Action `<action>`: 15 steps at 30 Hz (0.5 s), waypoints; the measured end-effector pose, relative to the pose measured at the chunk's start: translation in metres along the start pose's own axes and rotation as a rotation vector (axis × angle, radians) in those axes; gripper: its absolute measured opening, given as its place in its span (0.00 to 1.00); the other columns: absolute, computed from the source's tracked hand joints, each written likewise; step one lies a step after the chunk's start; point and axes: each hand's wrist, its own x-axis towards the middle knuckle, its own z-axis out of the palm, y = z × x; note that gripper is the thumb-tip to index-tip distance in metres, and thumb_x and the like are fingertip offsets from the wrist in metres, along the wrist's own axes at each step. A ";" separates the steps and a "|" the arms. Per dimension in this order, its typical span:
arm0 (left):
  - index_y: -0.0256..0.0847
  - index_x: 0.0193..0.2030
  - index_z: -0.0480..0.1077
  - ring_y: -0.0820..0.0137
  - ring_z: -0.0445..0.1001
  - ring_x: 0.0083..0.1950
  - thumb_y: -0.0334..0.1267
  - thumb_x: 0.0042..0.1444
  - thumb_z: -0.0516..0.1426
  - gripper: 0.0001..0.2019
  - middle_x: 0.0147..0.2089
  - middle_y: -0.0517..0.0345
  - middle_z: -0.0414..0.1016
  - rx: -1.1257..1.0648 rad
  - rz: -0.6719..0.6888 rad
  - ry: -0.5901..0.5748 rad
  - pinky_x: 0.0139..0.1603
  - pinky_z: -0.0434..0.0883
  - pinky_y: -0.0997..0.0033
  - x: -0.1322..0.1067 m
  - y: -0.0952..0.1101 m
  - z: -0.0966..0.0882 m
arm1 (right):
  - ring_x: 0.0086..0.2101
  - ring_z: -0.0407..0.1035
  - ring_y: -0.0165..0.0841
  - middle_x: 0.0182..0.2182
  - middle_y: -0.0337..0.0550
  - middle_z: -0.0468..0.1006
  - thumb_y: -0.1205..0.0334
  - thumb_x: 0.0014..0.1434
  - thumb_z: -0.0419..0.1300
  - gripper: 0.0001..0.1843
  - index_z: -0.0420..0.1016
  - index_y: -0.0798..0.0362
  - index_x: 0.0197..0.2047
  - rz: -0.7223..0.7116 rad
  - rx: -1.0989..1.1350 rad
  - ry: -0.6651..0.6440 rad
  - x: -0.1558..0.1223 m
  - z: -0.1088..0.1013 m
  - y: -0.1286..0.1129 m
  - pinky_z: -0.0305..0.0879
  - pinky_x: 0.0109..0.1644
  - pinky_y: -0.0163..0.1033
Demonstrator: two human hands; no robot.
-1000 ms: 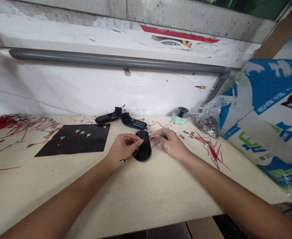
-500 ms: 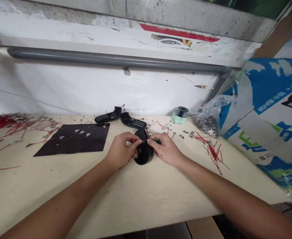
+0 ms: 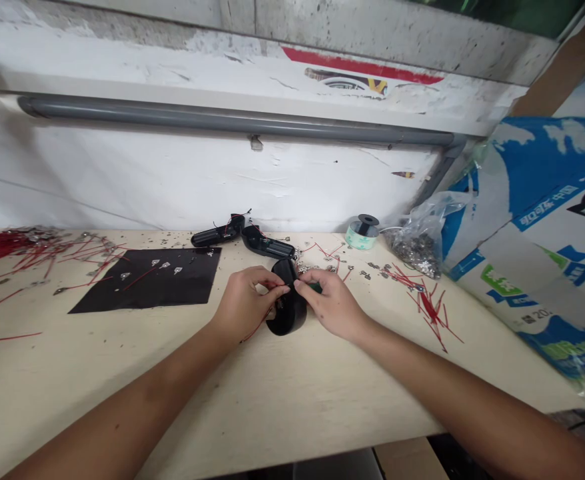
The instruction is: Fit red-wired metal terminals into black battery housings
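A black oval plastic casing [image 3: 287, 317] stands tilted on the table, and both hands meet at its upper end. My left hand [image 3: 245, 303] pinches a thin red wire [image 3: 256, 327] against the casing, with the wire trailing down to the lower left. My right hand [image 3: 332, 303] presses its fingertips to the casing's top. A small green-handled tool [image 3: 315, 287] shows in that hand's grip, mostly hidden by the fingers. The exact point where the wire meets the casing is hidden behind my fingers.
Beyond my hands, two black casings [image 3: 242, 240] lie with red wires on the pale wooden table [image 3: 282, 393]. A black mat [image 3: 157, 280] with metal terminals is to the left. Red wires and metal bits are scattered on both sides. A tape roll [image 3: 361, 233], a bag of metal parts [image 3: 415, 248] and a printed carton [image 3: 537, 233] stand to the right.
My hands have closed in on the casing from either side and now meet at its top. The casing has turned more upright, and the red wire's loose end no longer shows beside my left hand.
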 end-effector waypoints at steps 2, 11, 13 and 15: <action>0.38 0.34 0.78 0.69 0.75 0.34 0.40 0.55 0.63 0.08 0.35 0.52 0.76 -0.027 0.001 -0.021 0.32 0.74 0.72 0.000 -0.001 0.000 | 0.32 0.64 0.33 0.28 0.39 0.72 0.57 0.63 0.56 0.13 0.73 0.55 0.32 -0.005 -0.003 0.001 0.000 0.000 0.000 0.59 0.39 0.37; 0.39 0.33 0.78 0.71 0.73 0.34 0.35 0.58 0.59 0.06 0.33 0.56 0.75 -0.005 0.064 -0.063 0.33 0.70 0.72 0.000 0.005 0.000 | 0.30 0.63 0.32 0.28 0.39 0.72 0.55 0.65 0.55 0.15 0.73 0.56 0.32 0.014 0.037 -0.016 -0.003 0.005 0.005 0.58 0.35 0.36; 0.39 0.33 0.79 0.71 0.73 0.33 0.35 0.58 0.60 0.06 0.32 0.56 0.74 -0.019 0.059 -0.057 0.34 0.70 0.71 0.000 0.005 0.003 | 0.29 0.62 0.31 0.28 0.39 0.72 0.55 0.65 0.54 0.15 0.73 0.56 0.33 0.027 0.031 -0.023 -0.003 0.006 0.007 0.57 0.34 0.36; 0.38 0.33 0.79 0.71 0.72 0.32 0.37 0.57 0.61 0.07 0.33 0.55 0.74 -0.076 -0.008 -0.061 0.32 0.69 0.71 0.000 0.004 0.005 | 0.29 0.62 0.31 0.27 0.39 0.71 0.54 0.65 0.55 0.15 0.73 0.56 0.33 0.036 0.028 -0.019 -0.003 0.006 0.007 0.58 0.34 0.36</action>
